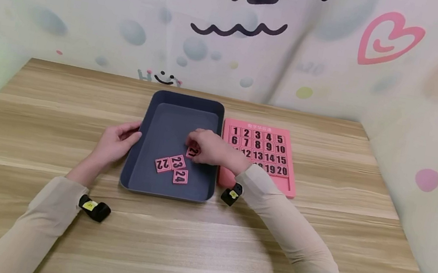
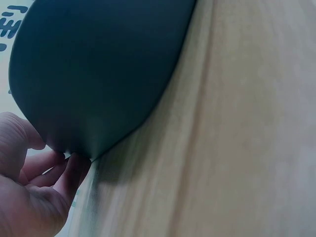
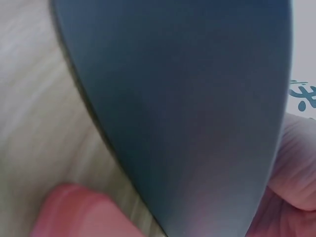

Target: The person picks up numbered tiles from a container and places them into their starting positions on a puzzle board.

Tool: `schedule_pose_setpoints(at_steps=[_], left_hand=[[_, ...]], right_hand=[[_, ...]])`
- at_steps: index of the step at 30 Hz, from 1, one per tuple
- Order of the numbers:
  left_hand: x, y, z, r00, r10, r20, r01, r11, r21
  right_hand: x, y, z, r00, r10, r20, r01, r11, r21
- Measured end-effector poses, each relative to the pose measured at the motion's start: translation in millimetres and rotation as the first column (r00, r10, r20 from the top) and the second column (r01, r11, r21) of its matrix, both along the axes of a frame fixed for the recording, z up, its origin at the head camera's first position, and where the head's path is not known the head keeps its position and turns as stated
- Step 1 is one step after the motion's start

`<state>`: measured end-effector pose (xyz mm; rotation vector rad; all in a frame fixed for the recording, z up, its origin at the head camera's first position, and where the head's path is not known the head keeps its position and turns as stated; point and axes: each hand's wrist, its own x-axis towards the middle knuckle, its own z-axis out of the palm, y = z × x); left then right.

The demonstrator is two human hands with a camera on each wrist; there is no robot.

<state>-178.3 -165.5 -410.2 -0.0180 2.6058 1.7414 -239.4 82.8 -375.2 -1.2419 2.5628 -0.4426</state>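
Note:
In the head view, a dark blue tray holds loose pink number tiles. Tile 22, tile 23 and tile 24 lie on its floor. Over the tray's right half, my right hand pinches tile 21, partly hidden by the fingers. My left hand rests with thumb and fingers against the tray's left wall; the left wrist view shows its fingers at the wall. In the right wrist view, the tray wall hides most of the right hand.
Right of the tray lies a pink number puzzle board with tiles in rows; my right forearm covers its lower left. The wooden table meets a printed wall covering at the back. Each wrist wears a small black camera.

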Motion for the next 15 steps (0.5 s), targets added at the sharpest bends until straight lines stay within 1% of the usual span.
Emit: schedule_pose_setpoints(at_steps=[3,6,11,15], left_hand=[[-0.2,1,0.8,1.0,-0.002,0.004,0.002,1.0,0.001],[-0.4,2,1.6,1.0,-0.002,0.007,0.002,1.0,0.002],[-0.6,2,1.9,1.0,-0.004,0.003,0.004,1.0,0.011],[0.3,2,2.1,1.0,-0.003,0.006,0.003,1.0,0.016]], right_hand=[[-0.8,3,0.2,1.0,0.002,0.006,-0.001,1.0,-0.019],[-0.7,7,4.0,1.0,0.007,0.008,-0.007,0.999,-0.05],[4.2,17,17.5,1.0,0.008,0.012,-0.006,0.995,-0.103],[10.7,30,27.5,1.0,-0.008,0.021,0.011,0.991,-0.134]])
